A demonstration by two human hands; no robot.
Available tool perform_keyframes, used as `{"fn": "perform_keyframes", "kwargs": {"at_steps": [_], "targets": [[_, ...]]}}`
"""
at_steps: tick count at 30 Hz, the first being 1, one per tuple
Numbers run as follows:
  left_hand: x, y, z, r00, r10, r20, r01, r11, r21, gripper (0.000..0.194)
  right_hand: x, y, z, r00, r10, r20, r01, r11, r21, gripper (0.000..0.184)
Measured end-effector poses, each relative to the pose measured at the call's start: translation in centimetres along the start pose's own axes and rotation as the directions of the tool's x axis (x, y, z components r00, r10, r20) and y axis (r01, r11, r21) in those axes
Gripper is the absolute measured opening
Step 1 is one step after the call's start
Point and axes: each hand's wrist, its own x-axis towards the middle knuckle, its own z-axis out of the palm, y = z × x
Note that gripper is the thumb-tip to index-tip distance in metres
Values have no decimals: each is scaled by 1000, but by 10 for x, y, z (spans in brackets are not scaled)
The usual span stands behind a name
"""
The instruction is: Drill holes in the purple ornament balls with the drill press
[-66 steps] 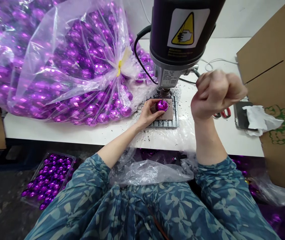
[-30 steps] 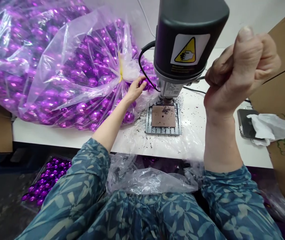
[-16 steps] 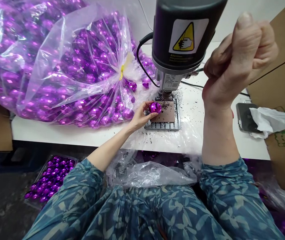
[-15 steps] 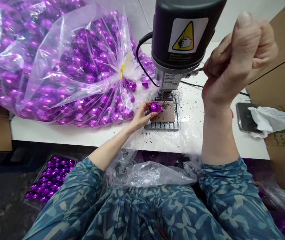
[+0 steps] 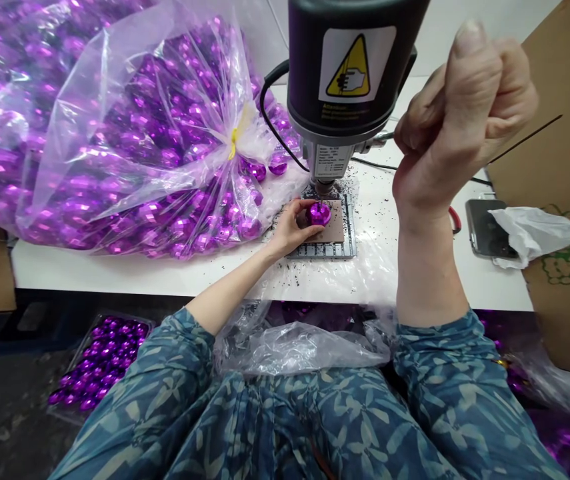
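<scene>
My left hand (image 5: pixel 292 227) pinches a shiny purple faceted ball (image 5: pixel 319 213) and holds it on the brown plate (image 5: pixel 335 230) of a small bench drill (image 5: pixel 352 73), right under the spindle. My right hand (image 5: pixel 457 120) is raised at the drill's right side, closed in a fist round its thin metal feed lever (image 5: pixel 387 136). Dark drilling chips lie scattered round the ribbed metal base (image 5: pixel 322 250).
A big clear bag of purple balls (image 5: pixel 115 127) fills the table's left. A phone (image 5: pixel 489 228) under white tissue and a cardboard box (image 5: pixel 559 167) are at the right. Red-handled scissors peek out behind my wrist. A tray of purple balls (image 5: pixel 102 350) sits on the floor; loose plastic lies on my lap.
My left hand fetched a ball from beside the bag and brought it onto the plate under the spindle. My right hand stayed raised on the lever, closed.
</scene>
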Motion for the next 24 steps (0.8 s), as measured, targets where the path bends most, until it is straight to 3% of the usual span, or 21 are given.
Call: {"fn": "perform_keyframes", "kwargs": {"at_steps": [3, 9, 17, 24], "targets": [[-1, 2, 5, 999, 21, -40, -17, 996, 84, 56, 0, -3, -3, 998, 45, 41, -44, 999, -23, 56], [-3, 7, 6, 1000, -17, -11, 17, 1000, 23, 61, -5, -4, -8, 998, 40, 43, -38, 999, -25, 54], [-4, 9, 4, 1000, 26, -1, -26, 999, 21, 60, -30, -1, -15, 998, -62, 0, 62, 988, -145, 70], [-4, 5, 6, 1000, 21, 0, -21, 1000, 4, 59, -40, 15, -24, 985, -170, -23, 166, 979, -115, 66]]}}
